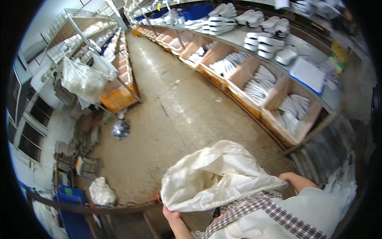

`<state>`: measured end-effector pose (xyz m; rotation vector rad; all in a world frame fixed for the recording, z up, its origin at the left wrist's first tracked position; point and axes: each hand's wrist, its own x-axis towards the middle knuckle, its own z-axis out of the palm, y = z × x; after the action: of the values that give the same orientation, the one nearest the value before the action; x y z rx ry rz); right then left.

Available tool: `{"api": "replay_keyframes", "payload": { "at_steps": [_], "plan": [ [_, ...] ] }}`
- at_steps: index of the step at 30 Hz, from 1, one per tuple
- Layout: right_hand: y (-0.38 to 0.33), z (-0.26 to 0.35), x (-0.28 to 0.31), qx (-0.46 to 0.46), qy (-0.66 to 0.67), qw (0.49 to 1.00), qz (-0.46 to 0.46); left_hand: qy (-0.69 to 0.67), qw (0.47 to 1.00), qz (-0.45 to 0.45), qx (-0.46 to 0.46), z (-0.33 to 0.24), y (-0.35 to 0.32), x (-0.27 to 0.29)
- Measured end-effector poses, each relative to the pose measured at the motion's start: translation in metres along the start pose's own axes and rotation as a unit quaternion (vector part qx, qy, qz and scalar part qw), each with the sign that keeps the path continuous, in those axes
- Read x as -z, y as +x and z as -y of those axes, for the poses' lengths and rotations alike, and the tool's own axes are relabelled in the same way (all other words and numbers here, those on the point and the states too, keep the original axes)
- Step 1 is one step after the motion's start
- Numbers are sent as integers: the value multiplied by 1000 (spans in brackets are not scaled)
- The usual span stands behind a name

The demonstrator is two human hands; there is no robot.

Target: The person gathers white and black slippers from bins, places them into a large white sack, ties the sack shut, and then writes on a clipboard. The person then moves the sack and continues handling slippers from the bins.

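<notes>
A large white woven sack (215, 179) hangs in front of my body with its mouth spread wide. My left hand (172, 214) is closed on the near left edge of the rim, its fingers partly hidden by the fabric. At the opposite side of the rim, my right hand (289, 177) grips the sack's edge. The cloth sags between the two hands and its inside shows pale folds; the bottom is out of sight. A checked apron strap (254, 205) crosses my white top just behind the sack.
On the right, a long shelf (296, 69) carries white shoes (270, 44) and a clipboard (307, 75), above crates (254, 85) of striped shoe parts. A wire rack (77, 30) with hanging plastic bags (85, 75) stands left. A white bundle (102, 192) and dark bag (120, 129) lie on the floor.
</notes>
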<state>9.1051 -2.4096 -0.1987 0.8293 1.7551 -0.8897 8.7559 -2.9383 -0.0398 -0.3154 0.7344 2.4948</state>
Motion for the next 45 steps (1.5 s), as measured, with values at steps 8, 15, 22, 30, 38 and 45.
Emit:
{"api": "replay_keyframes", "payload": {
  "at_steps": [8, 15, 22, 30, 38, 45],
  "plan": [
    [56, 342, 268, 158, 273, 899, -303, 252, 919, -304, 17, -128, 124, -11],
    [144, 634, 419, 335, 590, 735, -22, 128, 897, -423, -18, -183, 374, 15],
    [243, 717, 565, 151, -224, 961, 67, 40, 903, -424, -64, -279, 658, -17],
    [453, 769, 659, 34, -126, 989, -64, 296, 941, -162, 15, -378, 1055, -169],
    [473, 1060, 1002, 34, -131, 955, -263, 647, 609, -197, 414, -461, 1229, -140],
    [575, 1316, 1218, 195, 360, 830, -379, 740, 507, -344, 278, -504, 1490, -131]
  ]
}}
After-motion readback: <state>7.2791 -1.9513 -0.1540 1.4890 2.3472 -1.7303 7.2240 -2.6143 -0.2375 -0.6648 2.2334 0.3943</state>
